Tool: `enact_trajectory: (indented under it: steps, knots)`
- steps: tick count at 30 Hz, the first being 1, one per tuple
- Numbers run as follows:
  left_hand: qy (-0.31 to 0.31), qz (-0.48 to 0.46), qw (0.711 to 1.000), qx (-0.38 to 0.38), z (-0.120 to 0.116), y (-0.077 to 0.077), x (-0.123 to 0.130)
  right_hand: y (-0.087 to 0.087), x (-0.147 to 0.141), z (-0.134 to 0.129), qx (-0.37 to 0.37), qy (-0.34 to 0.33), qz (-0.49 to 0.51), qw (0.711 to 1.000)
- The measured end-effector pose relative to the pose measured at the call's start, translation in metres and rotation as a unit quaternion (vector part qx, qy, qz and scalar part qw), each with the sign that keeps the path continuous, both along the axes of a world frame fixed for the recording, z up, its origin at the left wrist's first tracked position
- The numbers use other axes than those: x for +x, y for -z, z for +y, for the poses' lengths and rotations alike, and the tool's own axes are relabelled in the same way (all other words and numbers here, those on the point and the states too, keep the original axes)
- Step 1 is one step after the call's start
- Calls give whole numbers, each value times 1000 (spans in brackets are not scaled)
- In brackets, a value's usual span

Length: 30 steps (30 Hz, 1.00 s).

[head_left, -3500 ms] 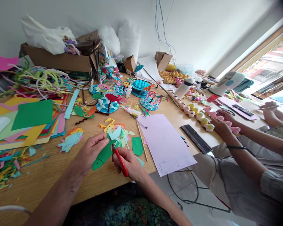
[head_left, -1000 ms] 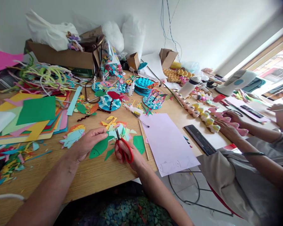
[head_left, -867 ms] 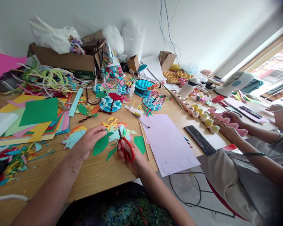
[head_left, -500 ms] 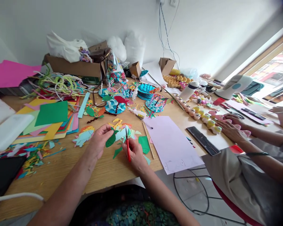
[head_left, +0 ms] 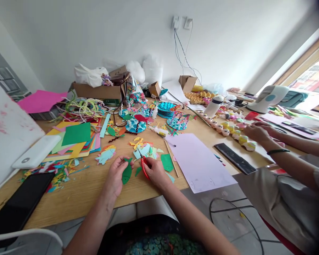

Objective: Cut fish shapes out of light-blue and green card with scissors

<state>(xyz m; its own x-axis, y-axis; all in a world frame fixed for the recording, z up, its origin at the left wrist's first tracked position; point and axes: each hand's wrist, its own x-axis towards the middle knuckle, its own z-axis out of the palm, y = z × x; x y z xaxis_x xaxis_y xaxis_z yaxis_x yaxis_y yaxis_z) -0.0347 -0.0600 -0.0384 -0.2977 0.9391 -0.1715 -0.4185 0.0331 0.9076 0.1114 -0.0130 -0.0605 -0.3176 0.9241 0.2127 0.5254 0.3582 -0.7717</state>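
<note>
Between the fingers of my left hand point(head_left: 117, 175) is a green paper fish point(head_left: 127, 172), its tail upward. My right hand point(head_left: 155, 171) grips red-handled scissors point(head_left: 144, 165), blades pointing up and left, apart from the fish. Paper scraps point(head_left: 146, 150) in light blue, yellow and green lie just beyond the scissors. Right of my right hand is a green paper piece point(head_left: 166, 162) with a drawn outline. A light blue paper fish point(head_left: 105, 155) rests on other cutouts, left of and beyond my left hand.
A lilac sheet point(head_left: 199, 161) and a black ruler point(head_left: 235, 158) lie to the right. Coloured paper point(head_left: 76, 134), shreds point(head_left: 61, 173) and a phone point(head_left: 23, 202) are on the left. Decorated blue plates point(head_left: 135, 124) stand behind. At right, another person's hands point(head_left: 257, 134) touch a row of small figures point(head_left: 239, 138).
The scissors have come away from the green fish, which has turned more upright in my left hand. My view has shifted left and up. The other person's hands have moved.
</note>
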Motion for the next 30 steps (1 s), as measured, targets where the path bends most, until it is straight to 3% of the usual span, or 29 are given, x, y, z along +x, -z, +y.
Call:
enact_trajectory:
  steps: [10,16,26,30]
  knots:
    - [-40,6,999,16,-15,10,0,-1,-6,-6,39,82,-132,987]
    - [-74,-28,996,36,-16,12,-4,-4,-8,-11,79,40,-259,962]
    - [-88,-37,995,42,-15,15,-4,-6,-12,-13,130,15,-211,969]
    - [-94,-46,993,50,-14,18,-5,-8,-2,-30,144,20,-72,987]
